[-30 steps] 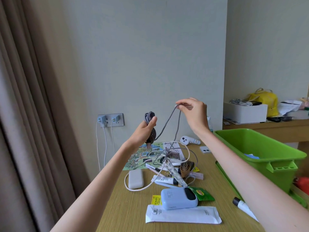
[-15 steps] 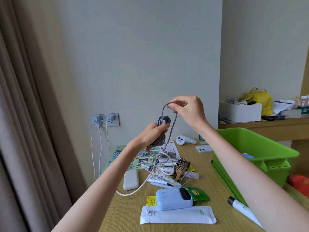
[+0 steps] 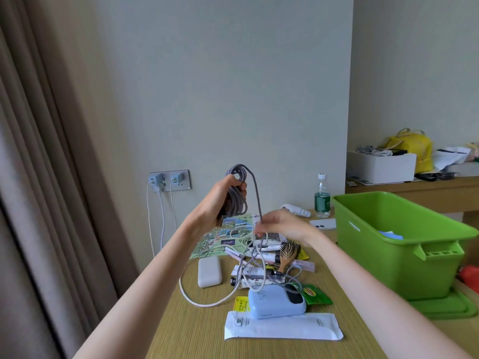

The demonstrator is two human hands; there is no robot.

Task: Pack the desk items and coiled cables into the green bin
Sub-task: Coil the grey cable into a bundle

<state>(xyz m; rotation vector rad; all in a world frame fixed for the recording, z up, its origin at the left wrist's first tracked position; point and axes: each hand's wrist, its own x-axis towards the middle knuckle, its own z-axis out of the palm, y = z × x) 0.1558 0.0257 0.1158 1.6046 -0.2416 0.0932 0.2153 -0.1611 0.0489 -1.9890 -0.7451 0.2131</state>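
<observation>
My left hand (image 3: 223,198) is raised above the desk and grips a coil of grey braided cable (image 3: 237,195). A loose strand runs from the top of the coil down to my right hand (image 3: 282,225), which pinches it low over the desk clutter. Below lie a white cable (image 3: 204,301), a white power bank (image 3: 209,271), a blue power bank (image 3: 274,301), a wooden hairbrush (image 3: 286,251), tubes and a long white packet (image 3: 282,326). The green bin (image 3: 404,244) stands at the right on its lid, with something blue inside.
A map leaflet (image 3: 220,237) lies under the clutter. A water bottle (image 3: 322,196), a white thermometer (image 3: 296,210) and a phone (image 3: 322,224) sit at the back. A wall socket (image 3: 169,180) with chargers is behind. A curtain hangs at the left; a side shelf holds a white box and yellow bag.
My right hand has dropped from head height down to the desk clutter, sliding along the strand. The left hand holds a larger coil than before.
</observation>
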